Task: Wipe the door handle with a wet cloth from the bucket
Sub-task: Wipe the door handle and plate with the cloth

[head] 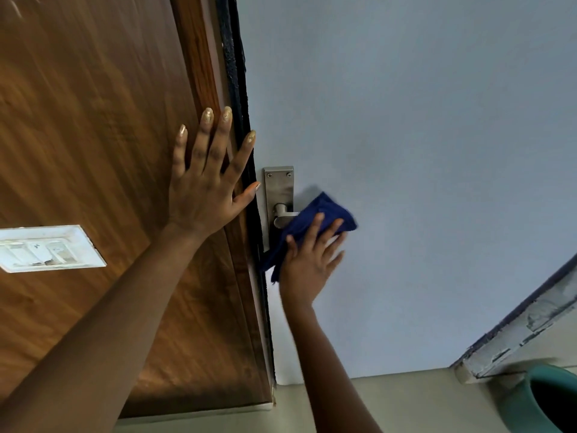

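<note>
A silver door handle (282, 215) on a steel backplate (278, 185) sits on the pale blue door (406, 151). A dark blue cloth (315, 220) covers the lever's outer end. My right hand (307, 260) presses the cloth against the lever and the door, fingers spread over it. My left hand (206, 182) lies flat and open on the brown wooden frame (93, 135), just left of the backplate, its thumb close to the plate's edge. The green bucket (543, 401) shows partly at the bottom right corner.
A white switch plate (46, 248) is fixed to the wooden panel at the left. A black seal strip (240, 89) runs between frame and door. Beige floor (390, 404) lies below, with a worn skirting edge (524, 326) at the right.
</note>
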